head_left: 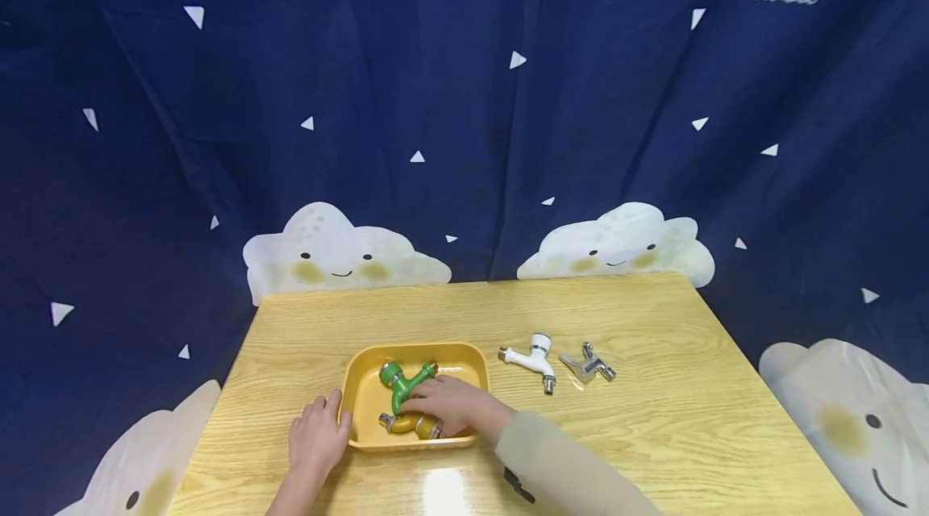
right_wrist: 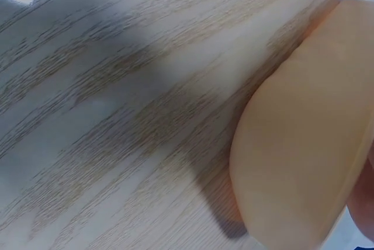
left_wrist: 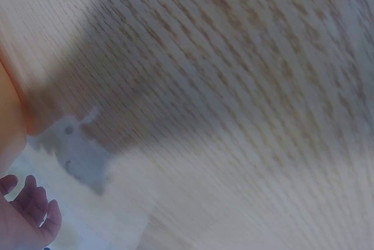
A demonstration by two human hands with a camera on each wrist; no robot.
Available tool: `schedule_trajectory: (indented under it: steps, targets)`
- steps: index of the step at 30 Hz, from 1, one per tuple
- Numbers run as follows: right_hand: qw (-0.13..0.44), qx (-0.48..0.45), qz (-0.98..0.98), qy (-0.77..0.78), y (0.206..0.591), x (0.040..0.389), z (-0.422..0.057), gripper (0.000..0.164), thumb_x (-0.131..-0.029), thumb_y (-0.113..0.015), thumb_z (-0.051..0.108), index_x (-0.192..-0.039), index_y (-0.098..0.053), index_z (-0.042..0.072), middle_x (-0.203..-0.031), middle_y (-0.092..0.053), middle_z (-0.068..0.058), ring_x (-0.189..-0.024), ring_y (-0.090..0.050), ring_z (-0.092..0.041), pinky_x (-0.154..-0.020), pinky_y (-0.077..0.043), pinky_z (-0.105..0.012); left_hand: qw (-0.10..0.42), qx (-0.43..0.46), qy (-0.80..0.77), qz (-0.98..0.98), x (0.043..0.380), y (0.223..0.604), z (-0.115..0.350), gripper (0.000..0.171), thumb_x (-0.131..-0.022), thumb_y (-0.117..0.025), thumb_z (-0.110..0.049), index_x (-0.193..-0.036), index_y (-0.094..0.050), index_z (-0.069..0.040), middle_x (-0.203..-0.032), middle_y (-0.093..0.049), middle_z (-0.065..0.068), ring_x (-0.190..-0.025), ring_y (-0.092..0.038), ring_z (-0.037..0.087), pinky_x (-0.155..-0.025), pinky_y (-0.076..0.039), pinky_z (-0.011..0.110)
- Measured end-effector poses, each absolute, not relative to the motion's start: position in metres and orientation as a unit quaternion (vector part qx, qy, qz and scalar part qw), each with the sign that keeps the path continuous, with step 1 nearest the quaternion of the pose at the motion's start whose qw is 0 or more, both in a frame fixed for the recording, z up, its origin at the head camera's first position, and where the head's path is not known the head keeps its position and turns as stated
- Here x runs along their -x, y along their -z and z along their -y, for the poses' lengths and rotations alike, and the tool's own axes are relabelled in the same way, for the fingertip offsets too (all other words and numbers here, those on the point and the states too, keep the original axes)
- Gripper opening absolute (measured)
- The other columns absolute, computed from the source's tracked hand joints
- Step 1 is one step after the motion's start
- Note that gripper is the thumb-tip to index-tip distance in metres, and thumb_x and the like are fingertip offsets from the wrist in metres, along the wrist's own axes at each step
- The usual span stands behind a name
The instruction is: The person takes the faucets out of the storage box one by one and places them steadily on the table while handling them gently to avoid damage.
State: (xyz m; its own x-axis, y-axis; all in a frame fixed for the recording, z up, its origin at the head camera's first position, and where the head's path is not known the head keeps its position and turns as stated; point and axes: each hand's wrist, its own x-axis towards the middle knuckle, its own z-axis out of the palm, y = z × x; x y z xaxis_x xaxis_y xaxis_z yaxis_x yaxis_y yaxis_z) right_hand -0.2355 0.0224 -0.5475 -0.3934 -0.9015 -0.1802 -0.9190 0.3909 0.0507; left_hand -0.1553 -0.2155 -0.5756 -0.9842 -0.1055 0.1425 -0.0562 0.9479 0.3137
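In the head view, a yellow plastic basin (head_left: 464, 353) stands on the table, holding a green tap (head_left: 397, 387) and a yellow tap (head_left: 408, 423). My right hand (head_left: 452, 403) reaches into it, fingertips at the green tap's lower end and above the yellow one. Whether the fingers grip either tap is hidden. Beside the basin's left wall rests my left hand (head_left: 318, 431), its thumb near the rim. The left wrist view catches the left hand (left_wrist: 29, 218) with loosely bent fingers and nothing in them. Basin wall (right_wrist: 304, 121) fills much of the right wrist view.
To the right of the basin lie a white tap (head_left: 535, 359) and a chrome tap (head_left: 589, 363). The wooden table (head_left: 653, 435) ends at a dark blue curtain (head_left: 464, 97) with cloud prints.
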Motion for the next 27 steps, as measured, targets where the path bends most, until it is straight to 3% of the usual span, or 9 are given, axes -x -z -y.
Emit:
schedule_trajectory:
  steps: [21, 27]
  targets:
    - [0.069, 0.541, -0.832, -0.095, 0.5464, 0.2342, -0.0181, 0.058, -0.082, -0.063, 0.042, -0.134, -0.039, 0.033, -0.135, -0.042, 0.01, -0.124, -0.039, -0.01, -0.101, -0.034, -0.033, 0.086, -0.047, 0.158, 0.983, 0.1552, 0.5742, 0.2143, 0.035, -0.088, -0.044, -0.025, -0.116, -0.052, -0.004, -0.097, -0.058, 0.019, -0.084, -0.055, 0.037, -0.067, -0.044, 0.05]
    - [0.06, 0.547, -0.829, -0.105, 0.5434, 0.2338, -0.0186, 0.057, -0.08, -0.066, 0.04, -0.131, -0.043, 0.034, -0.129, -0.045, 0.011, -0.12, -0.041, -0.008, -0.1, -0.035, -0.032, 0.082, -0.045, 0.16, 0.983, 0.155, 0.5751, 0.215, 0.036, -0.09, -0.043, -0.025, -0.118, -0.052, -0.003, -0.097, -0.058, 0.019, -0.083, -0.055, 0.036, -0.066, -0.044, 0.05]
